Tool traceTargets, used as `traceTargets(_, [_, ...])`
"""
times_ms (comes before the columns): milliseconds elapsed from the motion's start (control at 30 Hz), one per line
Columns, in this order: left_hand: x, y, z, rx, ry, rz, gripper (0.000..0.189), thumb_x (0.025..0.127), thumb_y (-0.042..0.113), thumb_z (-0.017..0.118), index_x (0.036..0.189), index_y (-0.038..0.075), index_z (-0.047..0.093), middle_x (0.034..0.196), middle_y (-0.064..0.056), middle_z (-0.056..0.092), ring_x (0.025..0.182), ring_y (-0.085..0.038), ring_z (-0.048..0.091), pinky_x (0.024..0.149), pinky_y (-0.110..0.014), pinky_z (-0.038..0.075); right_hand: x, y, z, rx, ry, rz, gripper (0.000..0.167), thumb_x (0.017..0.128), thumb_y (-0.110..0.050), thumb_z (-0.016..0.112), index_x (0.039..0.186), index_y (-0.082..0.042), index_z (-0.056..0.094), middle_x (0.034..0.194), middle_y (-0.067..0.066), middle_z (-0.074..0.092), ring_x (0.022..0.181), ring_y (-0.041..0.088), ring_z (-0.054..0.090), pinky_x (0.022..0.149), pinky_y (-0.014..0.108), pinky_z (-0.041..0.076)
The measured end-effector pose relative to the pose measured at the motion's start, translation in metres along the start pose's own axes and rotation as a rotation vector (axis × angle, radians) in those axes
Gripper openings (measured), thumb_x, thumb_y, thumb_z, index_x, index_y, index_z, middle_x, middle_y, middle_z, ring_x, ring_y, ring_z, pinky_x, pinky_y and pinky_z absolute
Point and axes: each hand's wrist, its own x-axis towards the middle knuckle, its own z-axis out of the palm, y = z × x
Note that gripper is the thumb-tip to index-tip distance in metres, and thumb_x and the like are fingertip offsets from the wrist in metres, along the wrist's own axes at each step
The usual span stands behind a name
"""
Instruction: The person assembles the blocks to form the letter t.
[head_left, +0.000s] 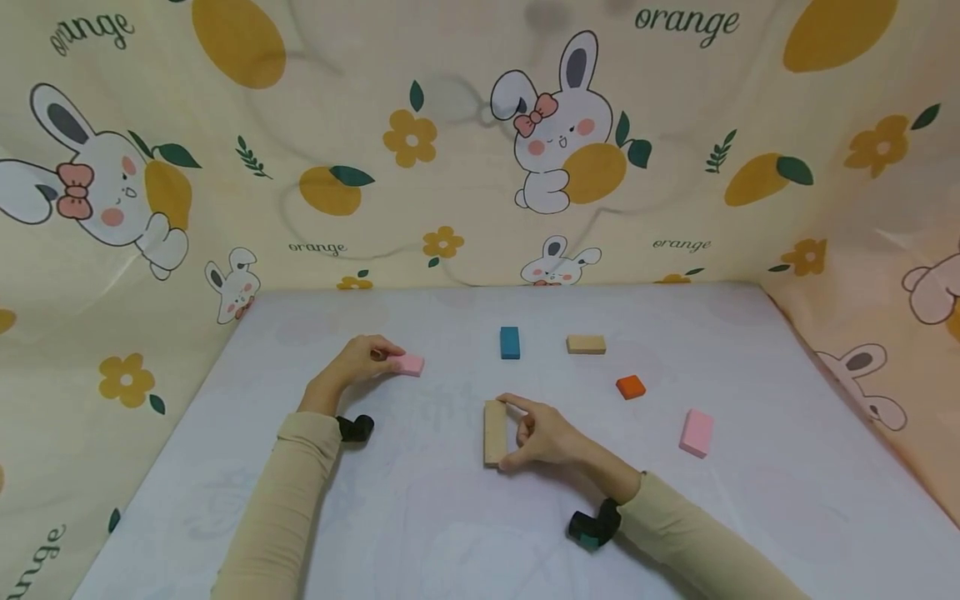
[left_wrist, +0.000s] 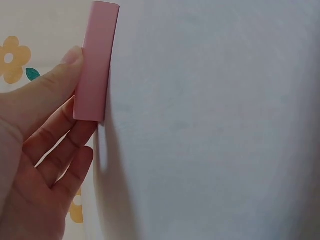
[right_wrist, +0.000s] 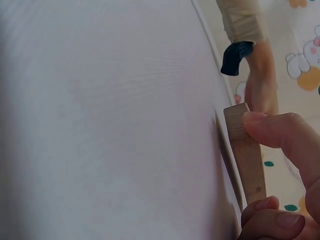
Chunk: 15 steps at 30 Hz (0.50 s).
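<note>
At the left of the table, my left hand [head_left: 358, 360] pinches a pink block [head_left: 410, 365] between thumb and fingers. In the left wrist view the thumb lies along one side of that pink block [left_wrist: 96, 62], and fingers show behind its lower end. Near the middle, my right hand [head_left: 549, 435] spans a long plain wooden block [head_left: 494, 435] lengthwise, index finger at the far end and thumb at the near end. The right wrist view shows the same wooden block [right_wrist: 248, 165] close over the white surface, held at both ends.
Beyond the hands lie a blue block [head_left: 510, 342] and another plain wooden block [head_left: 586, 344]. To the right are a small orange block [head_left: 631, 387] and a second pink block [head_left: 697, 432]. A printed curtain [head_left: 465, 192] borders the white table [head_left: 450, 533] at the back and sides.
</note>
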Motion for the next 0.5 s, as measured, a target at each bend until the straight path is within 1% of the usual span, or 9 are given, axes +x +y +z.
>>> traceTargets(267, [0.0, 0.001, -0.001, -0.006, -0.01, 0.005, 0.026, 0.089, 0.014, 0.068, 0.112, 0.002, 0.071, 0.115, -0.021, 0.069, 0.102, -0.03, 0.063, 0.092, -0.044, 0.052, -0.002, 0.002, -0.009, -0.012, 0.016, 0.031, 0.094, 0.068, -0.01, 0.085, 0.146, 0.001, 0.035, 0.063, -0.003, 0.045, 0.062, 0.01, 0.043, 0.059, 0.018, 0.037])
traceTargets(500, [0.001, 0.001, -0.001, -0.012, -0.017, -0.016, 0.027, 0.089, 0.014, 0.068, 0.113, 0.002, 0.07, 0.116, -0.02, 0.068, 0.103, -0.03, 0.062, 0.094, -0.043, 0.052, -0.002, 0.005, -0.018, -0.029, 0.024, 0.061, 0.092, 0.069, -0.011, 0.085, 0.146, -0.001, 0.036, 0.064, -0.003, 0.044, 0.063, 0.011, 0.043, 0.062, 0.02, 0.036])
